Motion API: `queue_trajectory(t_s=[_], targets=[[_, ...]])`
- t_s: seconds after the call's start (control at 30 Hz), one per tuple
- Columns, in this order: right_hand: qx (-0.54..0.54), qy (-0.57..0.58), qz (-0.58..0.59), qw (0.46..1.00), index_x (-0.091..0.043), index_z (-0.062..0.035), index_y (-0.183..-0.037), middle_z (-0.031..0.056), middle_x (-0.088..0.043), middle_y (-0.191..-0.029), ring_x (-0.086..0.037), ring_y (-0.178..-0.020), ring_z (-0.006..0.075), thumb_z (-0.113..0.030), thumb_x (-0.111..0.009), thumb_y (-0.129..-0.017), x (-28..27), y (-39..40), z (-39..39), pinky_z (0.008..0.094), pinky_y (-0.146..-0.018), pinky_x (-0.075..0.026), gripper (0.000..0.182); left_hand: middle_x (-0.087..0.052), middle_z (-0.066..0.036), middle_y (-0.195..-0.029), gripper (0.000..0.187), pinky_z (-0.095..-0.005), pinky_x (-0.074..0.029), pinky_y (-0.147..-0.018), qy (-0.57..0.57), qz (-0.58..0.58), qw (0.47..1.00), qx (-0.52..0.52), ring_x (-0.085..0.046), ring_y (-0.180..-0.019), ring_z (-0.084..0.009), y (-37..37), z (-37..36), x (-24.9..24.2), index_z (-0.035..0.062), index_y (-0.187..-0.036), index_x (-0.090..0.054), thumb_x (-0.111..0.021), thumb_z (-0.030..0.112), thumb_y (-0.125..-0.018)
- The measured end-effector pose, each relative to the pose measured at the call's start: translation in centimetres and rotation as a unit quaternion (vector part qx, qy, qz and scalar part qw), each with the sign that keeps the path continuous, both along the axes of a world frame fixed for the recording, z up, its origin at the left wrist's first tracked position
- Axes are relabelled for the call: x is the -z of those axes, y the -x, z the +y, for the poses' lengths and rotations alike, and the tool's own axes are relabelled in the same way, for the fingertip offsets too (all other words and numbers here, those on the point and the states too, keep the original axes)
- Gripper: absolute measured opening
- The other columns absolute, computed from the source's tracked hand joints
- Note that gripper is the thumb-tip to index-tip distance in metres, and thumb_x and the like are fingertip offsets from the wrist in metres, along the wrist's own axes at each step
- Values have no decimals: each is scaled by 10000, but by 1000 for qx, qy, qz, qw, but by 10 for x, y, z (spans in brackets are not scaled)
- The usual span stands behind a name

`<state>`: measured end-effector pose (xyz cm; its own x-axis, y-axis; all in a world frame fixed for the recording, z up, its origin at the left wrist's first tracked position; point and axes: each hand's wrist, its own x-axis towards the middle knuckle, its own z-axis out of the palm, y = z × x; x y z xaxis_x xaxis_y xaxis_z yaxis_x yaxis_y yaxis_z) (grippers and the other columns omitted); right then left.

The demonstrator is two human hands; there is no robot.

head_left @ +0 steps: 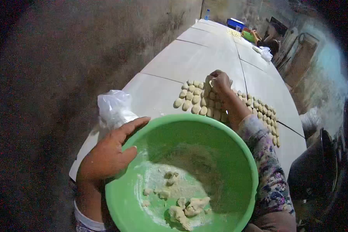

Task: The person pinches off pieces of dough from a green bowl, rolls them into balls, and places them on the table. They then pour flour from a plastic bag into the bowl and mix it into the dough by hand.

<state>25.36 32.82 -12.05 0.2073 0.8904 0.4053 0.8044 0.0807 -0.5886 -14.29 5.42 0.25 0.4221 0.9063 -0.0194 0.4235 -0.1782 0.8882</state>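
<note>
My left hand [110, 152] grips the left rim of a large green plastic basin [243, 143], thumb inside the wall and fingers along the outside. The basin is tilted toward me; several torn lumps of dough [193, 207] and dry flour lie in its bottom. Beyond the far rim, my right hand [221, 82] is over rows of small oval dough pieces [195, 99] on the white table. Its fingers are pinched together on what looks like a piece of dough, mostly hidden by the hand.
A clear plastic bag [114, 106] stands left of the basin on the white tabletop [197, 58]. At the far end are a small bottle [207, 15], a blue crate [236, 24] and another plastic bag [265, 54]. A bare wall [85, 50] runs along the left.
</note>
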Motion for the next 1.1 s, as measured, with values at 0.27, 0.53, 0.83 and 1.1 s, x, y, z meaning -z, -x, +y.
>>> queue_trajectory(t_s=[0.27,0.53,0.83,1.1], targets=[[-2,121,-112,986,-637,-192,-1150,102,-675,-986,-626,-860,229,-56,-495,-746,-37,10,-28,324,-808,-450,449,-496,-203,-1290,621,-336,-306,-1054,2,-2,1000,16,-473,-1211,-263,-2,1,8,34,-1347,-397,-445,14,-728],[-229,96,-378,892,-604,-170,-1153,66,-560,-1258,-485,-1195,287,-121,-562,-776,6,-35,17,352,-1025,-363,383,-469,-213,-1315,634,-348,-302,-1056,-10,23,1000,4,-459,-1222,-276,-4,-4,-2,24,-1369,-352,-447,4,-742],[-166,-57,-38,984,-645,-40,-1035,113,-666,-1012,-603,-960,187,-89,-547,-876,-82,0,-121,309,-858,-448,193,-475,-198,-1314,641,-338,-318,-1041,-31,60,998,19,-472,-1203,-262,-4,-9,-12,36,-1382,-337,-442,14,-750],[-230,37,-12,972,-633,-56,-1046,110,-651,-1043,-601,-968,181,-167,-594,-884,-170,35,-302,343,-846,-463,200,-499,-176,-1294,613,-325,-344,-1013,-44,35,998,28,-492,-1171,-254,1,-5,-2,18,-1355,-384,-445,31,-745]])
